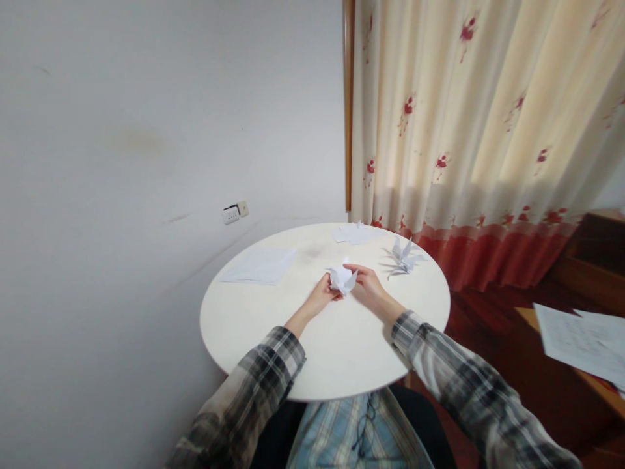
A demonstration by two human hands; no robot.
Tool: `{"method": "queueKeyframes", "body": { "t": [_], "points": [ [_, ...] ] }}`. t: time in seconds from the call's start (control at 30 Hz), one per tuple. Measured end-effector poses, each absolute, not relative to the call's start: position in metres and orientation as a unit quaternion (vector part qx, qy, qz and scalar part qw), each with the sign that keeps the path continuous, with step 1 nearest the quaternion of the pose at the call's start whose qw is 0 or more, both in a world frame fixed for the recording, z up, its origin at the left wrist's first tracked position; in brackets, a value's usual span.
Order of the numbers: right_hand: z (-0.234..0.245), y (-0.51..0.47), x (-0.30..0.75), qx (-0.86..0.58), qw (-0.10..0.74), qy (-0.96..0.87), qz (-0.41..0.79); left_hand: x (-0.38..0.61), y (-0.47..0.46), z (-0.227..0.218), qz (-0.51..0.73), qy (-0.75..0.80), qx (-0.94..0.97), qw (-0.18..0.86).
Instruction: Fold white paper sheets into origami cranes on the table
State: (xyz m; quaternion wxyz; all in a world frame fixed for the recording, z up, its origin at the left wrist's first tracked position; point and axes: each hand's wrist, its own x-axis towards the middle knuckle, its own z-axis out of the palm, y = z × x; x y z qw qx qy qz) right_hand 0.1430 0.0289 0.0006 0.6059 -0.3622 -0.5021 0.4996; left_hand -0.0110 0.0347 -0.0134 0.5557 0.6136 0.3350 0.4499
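Observation:
A small piece of folded white paper [344, 280], with pointed flaps standing up, is held just above the round white table. My left hand [320, 295] grips it from the left, fingers closed around its lower side. On the other side, my right hand [368, 281] pinches the paper's right edge between thumb and fingers. Some fingertips are hidden behind the paper. To the right of my right hand lies a small cluster of folded paper pieces [403, 258] with sharp points, like origami cranes.
Flat white sheets [260, 266] lie on the left of the round table [342, 371]. More paper pieces [352, 233] are at its far edge. A wall with a socket [231, 214] borders the left; a curtain [454, 130] hangs behind. Papers [581, 339] rest on a wooden surface at right.

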Motion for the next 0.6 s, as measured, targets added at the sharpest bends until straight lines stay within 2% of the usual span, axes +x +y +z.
{"method": "queueKeyframes", "body": {
  "t": [0.3, 0.6],
  "points": [
    [-0.015, 0.042, 0.146, -0.401, 0.626, -0.523, 0.417, -0.012, 0.029, -0.008, 0.432, 0.334, 0.614, 0.57],
    [-0.011, 0.04, 0.147, -0.431, 0.623, -0.546, 0.358, -0.011, 0.026, -0.005, 0.448, 0.33, 0.607, 0.568]
  ]
}}
